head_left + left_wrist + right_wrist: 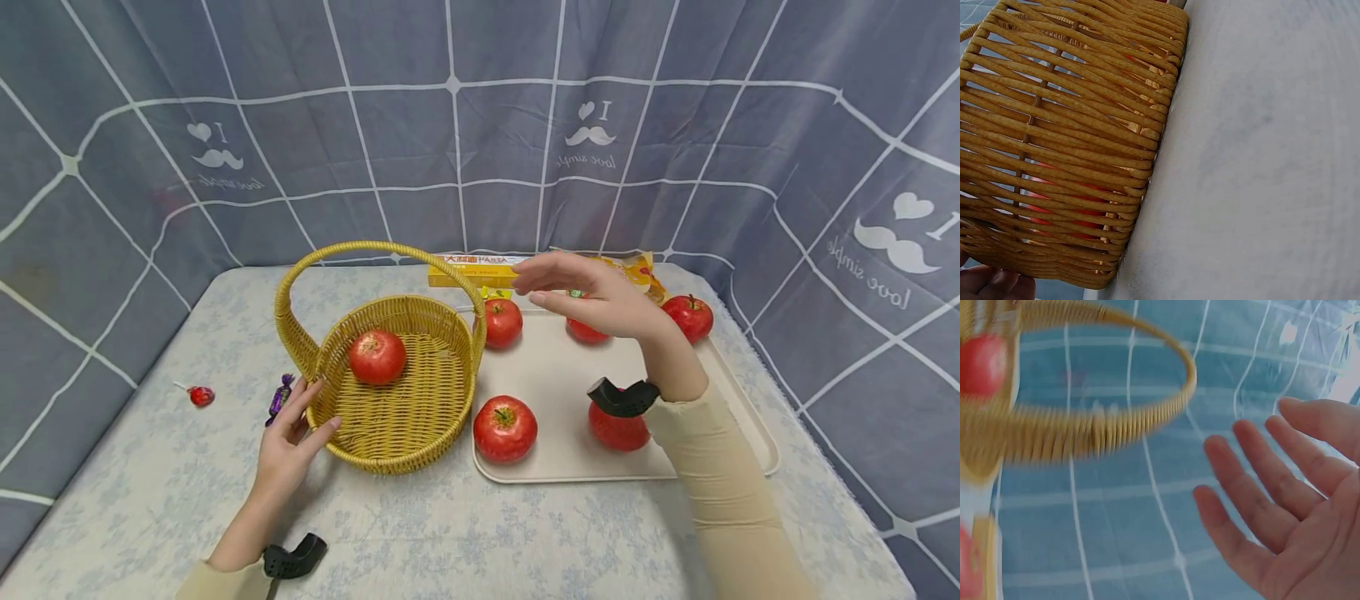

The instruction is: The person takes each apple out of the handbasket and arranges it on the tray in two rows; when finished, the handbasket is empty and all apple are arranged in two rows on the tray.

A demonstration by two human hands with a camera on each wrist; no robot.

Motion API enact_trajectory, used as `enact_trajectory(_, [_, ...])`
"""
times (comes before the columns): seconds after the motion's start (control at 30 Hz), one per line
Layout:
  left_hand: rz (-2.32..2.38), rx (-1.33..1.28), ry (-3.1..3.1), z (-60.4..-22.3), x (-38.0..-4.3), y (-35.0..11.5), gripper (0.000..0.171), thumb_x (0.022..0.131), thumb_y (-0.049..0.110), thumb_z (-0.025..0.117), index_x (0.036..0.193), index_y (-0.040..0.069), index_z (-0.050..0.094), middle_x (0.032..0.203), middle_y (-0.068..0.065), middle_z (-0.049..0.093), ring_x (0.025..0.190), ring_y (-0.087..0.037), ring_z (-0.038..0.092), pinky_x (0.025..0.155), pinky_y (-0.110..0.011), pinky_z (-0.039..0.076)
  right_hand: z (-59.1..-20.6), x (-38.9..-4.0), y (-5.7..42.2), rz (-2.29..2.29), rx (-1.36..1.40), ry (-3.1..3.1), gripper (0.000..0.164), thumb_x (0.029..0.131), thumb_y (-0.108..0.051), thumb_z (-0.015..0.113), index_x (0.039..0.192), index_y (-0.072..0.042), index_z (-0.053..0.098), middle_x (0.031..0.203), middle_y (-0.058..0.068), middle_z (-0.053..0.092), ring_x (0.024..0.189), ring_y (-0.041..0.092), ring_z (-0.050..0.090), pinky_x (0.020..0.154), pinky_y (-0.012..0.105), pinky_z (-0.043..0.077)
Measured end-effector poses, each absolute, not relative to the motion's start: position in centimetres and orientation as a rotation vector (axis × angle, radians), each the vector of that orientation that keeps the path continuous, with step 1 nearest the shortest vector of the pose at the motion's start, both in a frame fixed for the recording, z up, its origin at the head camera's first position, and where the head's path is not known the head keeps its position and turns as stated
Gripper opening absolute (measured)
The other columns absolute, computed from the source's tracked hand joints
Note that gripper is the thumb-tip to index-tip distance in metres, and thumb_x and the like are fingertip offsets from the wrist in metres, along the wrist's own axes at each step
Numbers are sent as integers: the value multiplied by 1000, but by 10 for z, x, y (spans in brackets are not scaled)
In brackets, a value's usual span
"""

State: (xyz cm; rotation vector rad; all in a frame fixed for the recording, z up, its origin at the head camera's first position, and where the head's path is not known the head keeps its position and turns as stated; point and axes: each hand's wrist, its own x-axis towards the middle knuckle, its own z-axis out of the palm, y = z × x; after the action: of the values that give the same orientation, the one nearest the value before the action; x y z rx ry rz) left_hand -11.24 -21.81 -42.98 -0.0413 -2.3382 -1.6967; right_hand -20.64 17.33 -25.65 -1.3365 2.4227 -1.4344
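A yellow wicker basket (405,450) with a tall arched handle stands on the table, holding one red apple (377,357). At its left rim my left hand (288,442) holds on, thumb over the edge and fingers along the outside; the left wrist view has the woven side (1066,125) close up. Above the tray my right hand (600,292) is raised with nothing in it, fingers extended, palm toward the basket. Beneath and around it are red apples, among them one at the tray's front left (506,428), one behind it (501,323) and one partly hidden by the wrist strap (618,429).
A cream tray (555,367) takes up the right side. Another apple (687,318) is at its right edge. A yellow pasta box (472,275) and an orange packet (641,268) lie at the back. Left of the basket are a purple-wrapped candy (281,398) and a red lollipop (200,396).
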Motion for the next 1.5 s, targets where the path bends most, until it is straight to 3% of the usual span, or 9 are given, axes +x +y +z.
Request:
enact_trajectory(0.3, [-1691, -56, -2350, -431, -112, -219, 56, 87, 7, 66, 139, 0, 44, 154, -9, 20, 137, -31, 23, 93, -5, 30, -261, -214, 82, -1555, -1491, 2027, 34, 90, 1, 58, 124, 5, 53, 116, 13, 62, 108, 24, 57, 91, 38, 46])
enact_trajectory(0.7, [-1694, -71, -2346, -432, -113, -220, 56, 88, 8, 66, 139, 3, 44, 154, -8, 20, 137, -30, 24, 93, -5, 29, -312, -239, -5, -1541, -1303, 2026, 40, 91, -8, 61, 129, -2, 51, 129, 10, 54, 118, 14, 51, 97, 26, 40])
enact_trajectory(0.9, [-1681, -81, -2357, -432, -113, -221, 57, 88, 8, 66, 140, 3, 44, 154, -8, 20, 137, -31, 23, 91, -4, 29, -338, -254, -29, -1506, -1115, 2137, 41, 89, -17, 65, 128, -9, 55, 129, 6, 55, 117, 10, 50, 97, 27, 40])
enact_trajectory(1.03, [-1688, -88, -2353, -432, -113, -222, 57, 88, 8, 66, 140, 3, 44, 154, -8, 20, 137, -32, 23, 92, -4, 29, -349, -259, -39, -1391, -1049, 2232, 42, 88, -20, 66, 128, -12, 57, 132, 3, 54, 122, 14, 47, 97, 31, 41])
enact_trajectory(1.23, [-1695, -94, -2344, -432, -113, -221, 56, 88, 7, 65, 139, 2, 44, 154, -9, 20, 136, -32, 24, 92, -5, 30, -363, -267, -43, -1238, -1050, 2254, 51, 85, -21, 69, 133, -14, 54, 136, 2, 50, 124, 20, 46, 92, 26, 42])
enact_trajectory(1.5, [-1680, -108, -2344, -432, -113, -222, 56, 88, 7, 65, 139, 2, 44, 154, -8, 20, 136, -31, 24, 92, -5, 30, -374, -272, -47, -1051, -1036, 2325, 63, 81, -22, 73, 138, -15, 48, 138, 4, 46, 116, 14, 49, 85, 23, 44])
